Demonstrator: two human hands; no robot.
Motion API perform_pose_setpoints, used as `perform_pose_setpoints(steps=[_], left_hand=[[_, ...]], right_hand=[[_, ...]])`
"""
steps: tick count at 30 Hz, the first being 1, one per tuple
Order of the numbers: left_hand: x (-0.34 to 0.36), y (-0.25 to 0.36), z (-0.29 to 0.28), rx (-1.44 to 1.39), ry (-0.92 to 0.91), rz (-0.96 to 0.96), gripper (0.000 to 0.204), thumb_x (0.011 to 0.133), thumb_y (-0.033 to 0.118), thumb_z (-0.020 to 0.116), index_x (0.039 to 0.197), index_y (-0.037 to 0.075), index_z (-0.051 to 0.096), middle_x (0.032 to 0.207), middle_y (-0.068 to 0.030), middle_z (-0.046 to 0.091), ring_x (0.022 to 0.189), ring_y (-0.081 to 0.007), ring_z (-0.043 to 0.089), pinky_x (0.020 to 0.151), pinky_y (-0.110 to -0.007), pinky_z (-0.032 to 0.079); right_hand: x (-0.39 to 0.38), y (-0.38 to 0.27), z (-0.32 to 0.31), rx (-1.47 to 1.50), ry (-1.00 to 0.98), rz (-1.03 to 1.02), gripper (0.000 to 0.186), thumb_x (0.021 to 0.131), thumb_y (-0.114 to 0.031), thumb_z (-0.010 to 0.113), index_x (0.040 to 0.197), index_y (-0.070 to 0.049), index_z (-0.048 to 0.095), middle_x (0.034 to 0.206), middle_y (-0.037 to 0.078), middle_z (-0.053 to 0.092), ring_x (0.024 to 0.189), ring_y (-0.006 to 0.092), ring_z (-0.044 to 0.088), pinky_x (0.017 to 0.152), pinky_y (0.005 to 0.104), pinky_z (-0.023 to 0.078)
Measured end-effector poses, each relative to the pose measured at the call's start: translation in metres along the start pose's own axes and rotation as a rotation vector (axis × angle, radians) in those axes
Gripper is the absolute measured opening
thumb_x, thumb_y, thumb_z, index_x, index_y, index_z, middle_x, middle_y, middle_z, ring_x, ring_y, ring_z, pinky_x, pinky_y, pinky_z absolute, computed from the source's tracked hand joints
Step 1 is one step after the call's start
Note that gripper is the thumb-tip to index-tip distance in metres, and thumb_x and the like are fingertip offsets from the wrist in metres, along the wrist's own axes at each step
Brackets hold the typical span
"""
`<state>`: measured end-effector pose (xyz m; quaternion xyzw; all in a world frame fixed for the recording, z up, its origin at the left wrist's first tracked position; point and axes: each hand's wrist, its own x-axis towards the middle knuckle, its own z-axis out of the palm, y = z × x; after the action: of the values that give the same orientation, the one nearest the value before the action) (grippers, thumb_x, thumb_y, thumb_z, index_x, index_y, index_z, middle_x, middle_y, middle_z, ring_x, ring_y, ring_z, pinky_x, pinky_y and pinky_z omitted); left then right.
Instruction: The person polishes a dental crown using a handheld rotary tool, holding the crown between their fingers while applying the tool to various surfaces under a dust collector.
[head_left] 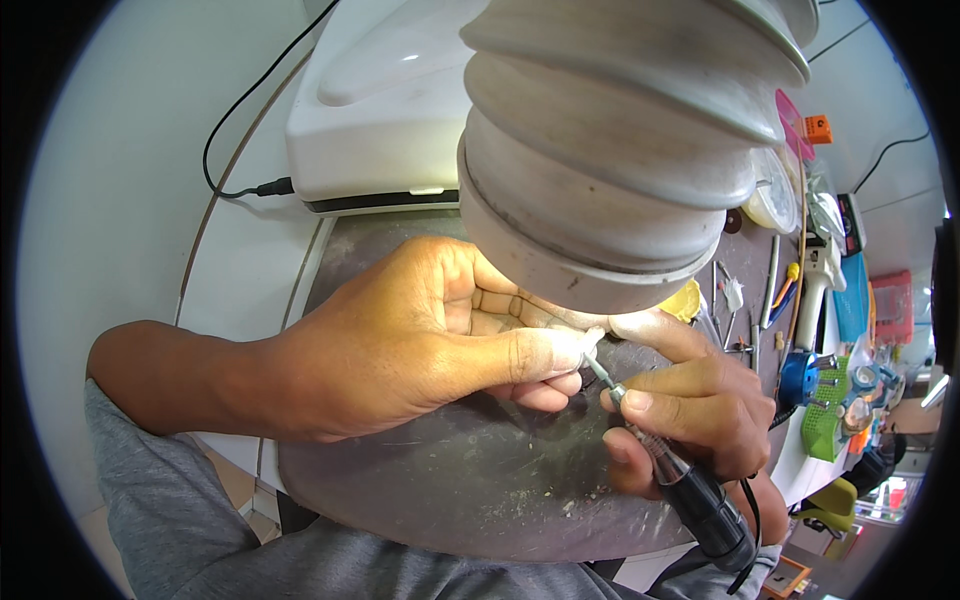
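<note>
My left hand (pixel 400 345) reaches in from the left and pinches a small whitish, tooth-like piece (pixel 594 337) between thumb and fingertips. Pale dust coats the thumb tip. In my right hand (pixel 705 395) is a rotary handpiece (pixel 708 510) with a black body and metal nose, gripped like a pen. Its thin bit (pixel 598 370) points up and left and meets the whitish piece, or comes very close to it. The fingertips partly cover the piece, so its full shape is hidden. One right finger extends toward the left fingertips.
A wide ribbed suction hose (pixel 620 150) hangs just above my hands. Behind stands a white machine (pixel 385 130) with a black cable. Crumbs and dust lie on the grey work mat (pixel 450 500). To the right are slim hand tools (pixel 771 280), a blue bit holder (pixel 800 378) and a green basket (pixel 824 425).
</note>
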<state>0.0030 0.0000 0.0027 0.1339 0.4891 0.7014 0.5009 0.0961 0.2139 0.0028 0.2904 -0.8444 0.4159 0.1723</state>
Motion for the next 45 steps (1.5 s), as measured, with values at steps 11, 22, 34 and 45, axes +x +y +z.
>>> perform_pose_setpoints(steps=[11, 22, 34, 45], left_hand=[[-0.0002, 0.0031, 0.0014, 0.007, 0.017, -0.021, 0.032, 0.091, 0.001, 0.061, 0.12, -0.009, 0.051, 0.106, -0.0176, 0.062, 0.092, -0.02, 0.066, 0.082, -0.029, 0.059], [-0.0004, 0.0028, 0.0009, 0.001, 0.029, -0.044, 0.033, 0.091, 0.0, 0.06, 0.12, -0.01, 0.05, 0.106, -0.018, 0.061, 0.093, -0.0207, 0.067, 0.082, -0.029, 0.058], [-0.0001, 0.0023, 0.0013, -0.006, 0.028, -0.04, 0.033, 0.091, -0.001, 0.06, 0.121, -0.01, 0.05, 0.108, -0.0188, 0.061, 0.094, -0.0217, 0.067, 0.083, -0.029, 0.059], [0.0006, 0.0017, 0.0009, 0.007, 0.026, -0.022, 0.031, 0.092, 0.001, 0.058, 0.12, -0.01, 0.051, 0.109, -0.019, 0.061, 0.093, -0.0214, 0.067, 0.083, -0.029, 0.059]], right_hand=[[0.0036, -0.0068, -0.0033, -0.011, -0.018, 0.068, 0.029, 0.071, -0.004, 0.081, 0.096, -0.002, 0.064, 0.082, 0.012, 0.068, 0.098, 0.0374, 0.067, 0.089, 0.0485, 0.054], [0.001, 0.0008, 0.0006, 0.015, 0.003, 0.009, 0.031, 0.071, -0.005, 0.081, 0.097, -0.003, 0.065, 0.082, 0.011, 0.068, 0.099, 0.0368, 0.067, 0.089, 0.0484, 0.054], [0.0042, -0.0055, -0.0022, -0.016, -0.019, 0.069, 0.03, 0.071, -0.004, 0.081, 0.096, -0.002, 0.065, 0.082, 0.012, 0.068, 0.098, 0.0368, 0.067, 0.089, 0.048, 0.054], [0.0035, -0.0036, -0.0008, -0.02, -0.017, 0.051, 0.031, 0.071, -0.005, 0.081, 0.097, -0.003, 0.064, 0.083, 0.011, 0.068, 0.098, 0.0368, 0.067, 0.088, 0.0479, 0.054]])
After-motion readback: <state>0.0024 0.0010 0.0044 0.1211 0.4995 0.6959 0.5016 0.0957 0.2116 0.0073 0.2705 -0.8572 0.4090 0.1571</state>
